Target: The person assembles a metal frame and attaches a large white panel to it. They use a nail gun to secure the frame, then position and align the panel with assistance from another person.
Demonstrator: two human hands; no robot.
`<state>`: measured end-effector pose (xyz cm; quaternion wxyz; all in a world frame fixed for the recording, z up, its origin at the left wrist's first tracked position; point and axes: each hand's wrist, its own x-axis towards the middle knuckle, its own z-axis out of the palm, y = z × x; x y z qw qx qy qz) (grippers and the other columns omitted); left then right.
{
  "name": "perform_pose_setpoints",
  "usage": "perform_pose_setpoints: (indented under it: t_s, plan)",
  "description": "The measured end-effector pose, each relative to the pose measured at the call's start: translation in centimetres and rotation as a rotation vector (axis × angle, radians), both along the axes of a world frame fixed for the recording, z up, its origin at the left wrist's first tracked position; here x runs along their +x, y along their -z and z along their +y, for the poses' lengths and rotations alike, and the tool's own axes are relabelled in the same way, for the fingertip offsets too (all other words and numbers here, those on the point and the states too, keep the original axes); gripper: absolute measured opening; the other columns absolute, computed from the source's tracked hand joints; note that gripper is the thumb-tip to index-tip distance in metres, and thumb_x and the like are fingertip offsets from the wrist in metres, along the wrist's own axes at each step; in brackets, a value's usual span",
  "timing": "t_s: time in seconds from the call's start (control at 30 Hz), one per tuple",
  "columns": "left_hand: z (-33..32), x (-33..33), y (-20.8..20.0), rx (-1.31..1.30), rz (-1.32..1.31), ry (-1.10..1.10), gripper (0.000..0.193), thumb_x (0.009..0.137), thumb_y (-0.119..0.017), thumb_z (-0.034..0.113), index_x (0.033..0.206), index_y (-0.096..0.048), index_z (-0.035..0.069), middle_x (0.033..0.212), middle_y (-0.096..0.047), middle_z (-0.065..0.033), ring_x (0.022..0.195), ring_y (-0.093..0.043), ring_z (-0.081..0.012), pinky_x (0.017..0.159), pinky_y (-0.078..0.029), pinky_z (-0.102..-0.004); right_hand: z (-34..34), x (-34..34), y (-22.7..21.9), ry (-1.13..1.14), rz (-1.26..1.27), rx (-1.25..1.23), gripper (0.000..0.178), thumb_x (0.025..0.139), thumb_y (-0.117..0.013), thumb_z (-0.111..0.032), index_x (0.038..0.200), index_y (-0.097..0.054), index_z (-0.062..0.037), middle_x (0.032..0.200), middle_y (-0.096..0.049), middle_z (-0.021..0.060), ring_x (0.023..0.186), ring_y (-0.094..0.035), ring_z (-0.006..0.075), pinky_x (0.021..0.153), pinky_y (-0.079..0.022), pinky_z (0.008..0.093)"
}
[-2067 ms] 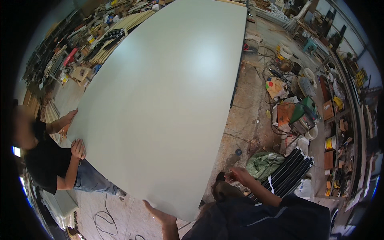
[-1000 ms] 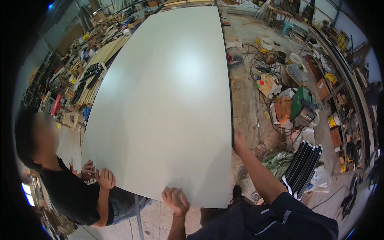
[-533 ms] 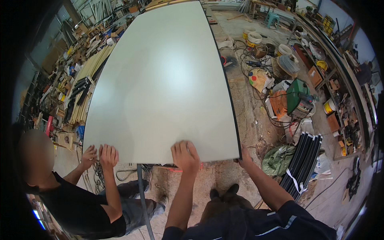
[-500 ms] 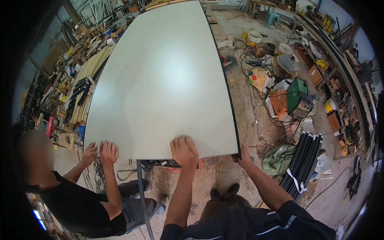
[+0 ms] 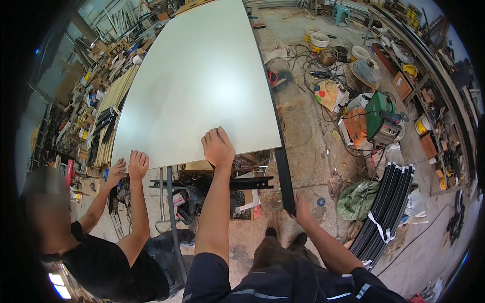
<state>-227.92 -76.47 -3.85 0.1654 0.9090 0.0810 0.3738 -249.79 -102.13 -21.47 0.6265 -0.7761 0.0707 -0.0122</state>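
A large glossy white panel (image 5: 202,86) stretches away from me, a black metal rail (image 5: 285,182) along its right side. My left hand (image 5: 218,146) is closed over the panel's near edge, fingers bent together on its top face; its thumb is hidden. At the near end of the rail, which sticks out past the panel, my right hand (image 5: 302,208) grips from the outer side, some fingers concealed behind it. To my left a co-worker's hands (image 5: 137,164) rest on the panel's near left corner. Below the near edge lies a black crossbar (image 5: 247,183) with holes.
Bundled black profiles (image 5: 385,214) lie on the floor at right, beside a green sack (image 5: 357,199). Beyond are a green machine (image 5: 380,117), a wire coil (image 5: 366,73) and buckets (image 5: 319,40). Stacked timber strips (image 5: 113,108) and clutter fill the left. A grey pole (image 5: 174,227) stands beside the co-worker.
The panel has slid away from me along the rail, with my left hand and the co-worker's hands on it. More rail and the crossbar now show. My right hand stays at the rail's end.
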Motion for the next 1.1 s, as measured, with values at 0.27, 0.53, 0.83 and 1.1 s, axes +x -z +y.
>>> perform_pose_setpoints:
  t_s: [0.27, 0.53, 0.83, 1.1]
  plan:
    - [-0.9, 8.3, -1.2, -0.022, 0.054, -0.023, 0.036, 0.107, -0.043, 0.033, 0.103, -0.064, 0.004, 0.104, -0.065, -0.0139, 0.102, -0.056, -0.0362, 0.086, -0.051, -0.0484, -0.6, -0.8, -0.5, 0.026, 0.359, 0.315, 0.046, 0.106, -0.033, -0.045, 0.100, -0.063, -0.0107, 0.073, -0.058, 0.0046, 0.060, -0.053, 0.0161, 0.052, -0.041, 0.0307]
    - [0.4, 13.9, 0.0, -0.015, 0.070, -0.015, 0.039, 0.107, -0.040, 0.037, 0.106, -0.064, 0.007, 0.109, -0.064, -0.0116, 0.105, -0.056, -0.0364, 0.084, -0.052, -0.0510, 0.3, -0.2, -7.5, 0.064, 0.491, 0.274, 0.047, 0.110, -0.037, -0.030, 0.086, -0.058, 0.0050, 0.067, -0.056, 0.0214, 0.063, -0.057, 0.0312, 0.063, -0.046, 0.0443]
    - [0.3, 15.0, -0.7, -0.020, 0.103, -0.024, 0.038, 0.107, -0.040, 0.035, 0.107, -0.064, 0.006, 0.109, -0.065, -0.0115, 0.105, -0.056, -0.0363, 0.086, -0.051, -0.0505, 0.8, 0.0, -12.2, 0.032, 0.443, 0.175, 0.042, 0.108, -0.040, -0.030, 0.093, -0.060, 0.0038, 0.076, -0.059, 0.0281, 0.069, -0.060, 0.0354, 0.067, -0.047, 0.0463]
    - [-0.3, 15.6, -1.2, 0.112, 0.149, -0.032, 0.042, 0.108, -0.039, 0.035, 0.110, -0.064, 0.002, 0.113, -0.062, -0.0177, 0.108, -0.054, -0.0369, 0.093, -0.047, -0.0475, -0.2, -1.6, -6.7, -0.047, 0.206, -0.054, 0.039, 0.106, -0.044, -0.029, 0.094, -0.059, 0.0044, 0.078, -0.060, 0.0282, 0.073, -0.062, 0.0412, 0.070, -0.048, 0.0471]
